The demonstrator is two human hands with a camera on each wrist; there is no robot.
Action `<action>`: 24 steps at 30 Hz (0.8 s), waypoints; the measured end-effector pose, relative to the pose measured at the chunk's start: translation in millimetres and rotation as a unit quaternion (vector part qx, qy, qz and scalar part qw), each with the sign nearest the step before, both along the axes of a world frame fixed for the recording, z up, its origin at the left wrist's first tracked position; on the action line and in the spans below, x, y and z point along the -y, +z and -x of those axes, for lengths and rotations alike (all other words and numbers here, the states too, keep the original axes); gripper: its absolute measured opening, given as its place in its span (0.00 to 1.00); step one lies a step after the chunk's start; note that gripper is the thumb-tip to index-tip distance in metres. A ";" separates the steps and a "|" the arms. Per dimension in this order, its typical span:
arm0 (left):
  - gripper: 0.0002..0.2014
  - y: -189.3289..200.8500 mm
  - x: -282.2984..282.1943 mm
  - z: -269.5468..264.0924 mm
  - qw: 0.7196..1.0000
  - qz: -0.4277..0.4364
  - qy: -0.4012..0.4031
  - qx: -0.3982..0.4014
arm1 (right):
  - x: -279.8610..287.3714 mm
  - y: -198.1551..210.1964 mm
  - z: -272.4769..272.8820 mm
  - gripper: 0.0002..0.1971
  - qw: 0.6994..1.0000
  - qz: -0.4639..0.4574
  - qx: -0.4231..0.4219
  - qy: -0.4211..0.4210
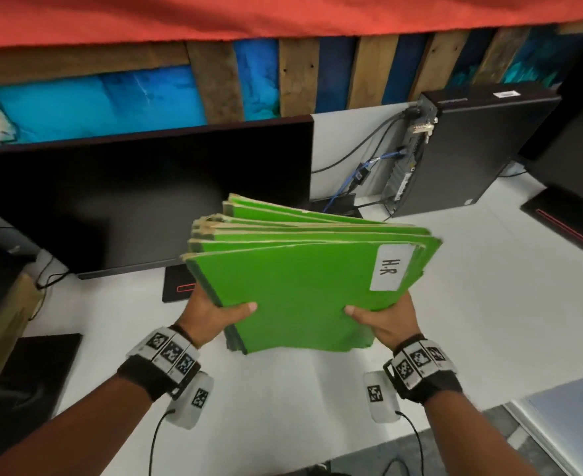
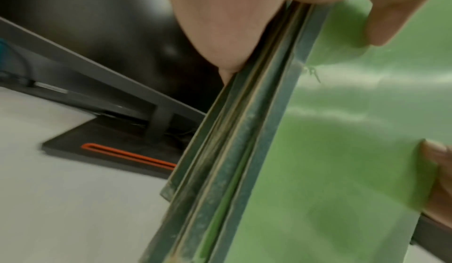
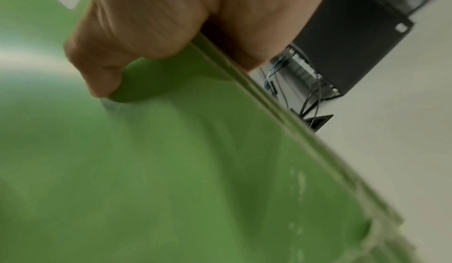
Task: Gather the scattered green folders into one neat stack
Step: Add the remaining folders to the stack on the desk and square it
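Holding green folders (image 1: 303,286) in air above white desk (image 1: 472,304), near monitor (image 1: 138,194). My left hand (image 1: 214,314) and right hand (image 1: 382,321) each pinch near edge, thumbs on top. Far ends fan apart; I judge loose upper folders may slide out if tilted.

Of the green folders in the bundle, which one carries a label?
The top folder, the one under both thumbs. It bears a white label reading "H.R" near its far right corner; the folders fanned out beneath it show only their edges, with no label visible.
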State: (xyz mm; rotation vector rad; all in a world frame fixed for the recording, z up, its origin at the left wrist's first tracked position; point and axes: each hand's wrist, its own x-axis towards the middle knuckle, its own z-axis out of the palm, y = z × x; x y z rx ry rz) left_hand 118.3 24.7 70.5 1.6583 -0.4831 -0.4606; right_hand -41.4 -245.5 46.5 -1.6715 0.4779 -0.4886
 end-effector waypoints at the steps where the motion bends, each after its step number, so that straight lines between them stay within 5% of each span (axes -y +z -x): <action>1: 0.32 -0.3 -14.1 1.5 1.000 -0.003 0.015 0.004 | -8.4 -2.1 -8.0 0.30 1.000 -0.001 -0.014 0.021; 4: 0.41 -11.9 -52.5 5.6 0.997 -0.051 0.050 0.007 | -33.6 -3.0 -24.7 0.31 0.992 0.005 -0.081 0.101; 7: 0.38 -10.2 -73.5 6.0 0.995 -0.095 -0.018 -0.007 | -38.6 -1.4 -30.5 0.34 0.981 0.005 -0.123 0.153; 10: 0.50 7.4 -77.9 7.7 0.996 0.016 -0.056 -0.065 | -32.3 13.9 -26.0 0.41 0.974 -0.050 -0.116 0.189; 13: 0.61 31.4 -67.7 3.9 0.995 0.072 0.018 -0.070 | -35.0 29.7 -26.9 0.36 0.987 -0.095 -0.027 0.125; 15: 0.55 52.5 -54.4 3.1 0.989 0.101 0.078 -0.079 | -45.7 41.6 -33.6 0.34 0.987 -0.131 0.060 0.070; 17: 0.48 66.8 -46.6 3.0 0.974 0.135 0.129 -0.130 | -60.8 51.2 -40.6 0.44 0.978 -0.186 0.099 0.002; 20: 0.45 71.5 -46.7 3.1 0.974 0.099 0.091 -0.183 | -73.7 60.5 -52.5 0.48 0.974 -0.185 0.066 -0.117; 21: 0.43 73.6 -47.3 2.1 0.973 0.091 0.091 -0.192 | -74.4 63.1 -54.3 0.46 0.974 -0.180 0.044 -0.131; 24: 0.38 76.3 -41.4 -9.0 0.967 0.070 0.117 -0.215 | -73.1 70.9 -57.2 0.18 0.973 -0.167 0.018 -0.159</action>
